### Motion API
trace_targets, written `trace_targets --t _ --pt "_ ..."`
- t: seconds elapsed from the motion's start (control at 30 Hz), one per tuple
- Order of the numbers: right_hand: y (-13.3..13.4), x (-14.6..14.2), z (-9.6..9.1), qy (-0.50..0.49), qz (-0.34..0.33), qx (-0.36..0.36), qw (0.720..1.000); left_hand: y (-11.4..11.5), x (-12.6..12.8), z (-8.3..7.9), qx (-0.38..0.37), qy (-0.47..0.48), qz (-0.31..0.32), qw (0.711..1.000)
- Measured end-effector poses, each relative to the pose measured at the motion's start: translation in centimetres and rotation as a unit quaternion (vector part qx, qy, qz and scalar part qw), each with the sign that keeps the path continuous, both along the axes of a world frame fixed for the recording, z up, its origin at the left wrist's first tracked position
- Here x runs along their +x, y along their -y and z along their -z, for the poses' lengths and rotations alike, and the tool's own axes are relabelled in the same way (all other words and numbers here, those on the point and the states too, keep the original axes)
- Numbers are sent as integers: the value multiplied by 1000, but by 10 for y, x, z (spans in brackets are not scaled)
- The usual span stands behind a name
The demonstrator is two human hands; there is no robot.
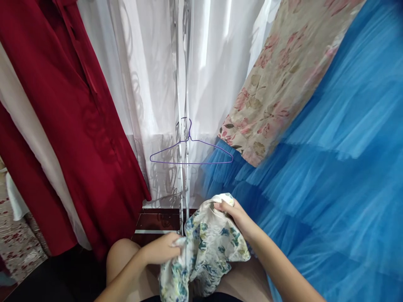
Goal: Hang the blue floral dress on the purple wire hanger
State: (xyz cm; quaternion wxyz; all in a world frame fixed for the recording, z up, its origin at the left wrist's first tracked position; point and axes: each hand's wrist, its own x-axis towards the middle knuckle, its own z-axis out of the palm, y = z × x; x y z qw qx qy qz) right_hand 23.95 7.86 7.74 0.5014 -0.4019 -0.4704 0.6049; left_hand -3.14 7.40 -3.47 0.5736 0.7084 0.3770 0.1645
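Observation:
A white garment with a blue, green and yellow floral print point(209, 247) is bunched up over my lap; its exact cut cannot be made out. My left hand point(163, 248) is closed on its left edge. At its top right, my right hand point(231, 212) pinches the fabric between thumb and fingers. Beyond the garment, a purple wire hanger point(191, 162) hangs bare from a white metal stand point(181, 184).
Long red dresses point(91, 167) hang at the left. On the right are a pink-flowered beige garment point(267, 100) and a wide blue tulle dress point(340, 176). White curtains point(151, 75) cover the back. A black surface point(66, 274) lies at lower left.

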Motion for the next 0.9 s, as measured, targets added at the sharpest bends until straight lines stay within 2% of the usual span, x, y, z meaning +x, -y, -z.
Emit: trace_targets --t 0.1,0.2,0.23,0.3,0.4,0.47,0.53,0.63,0.73,0.9 --pt "-15 24 -8 151 3 105 983 -25 -42 -22 67 -62 -31 995" --pt "-34 36 -20 296 6 188 937 -57 -85 -62 173 -89 -52 980" --pt "-40 35 -24 326 6 210 922 -69 -98 -76 235 -109 -63 964" --pt "-55 28 -29 368 12 248 896 -95 -118 -101 354 -175 -83 915" --pt "-86 9 -30 408 48 279 868 -136 -138 -130 445 -259 -141 846" --pt "-111 -4 -28 432 75 284 853 -160 -144 -141 452 -279 -159 833" --pt "-135 -14 -24 447 106 287 841 -177 -145 -149 452 -279 -155 833" --pt "-159 -22 -18 455 149 289 829 -192 -140 -154 465 -275 -146 829" --pt "-162 -21 -9 458 170 285 824 -195 -131 -158 491 -267 -142 816" --pt "-140 -18 0 456 199 282 820 -185 -113 -175 548 -243 -135 789"
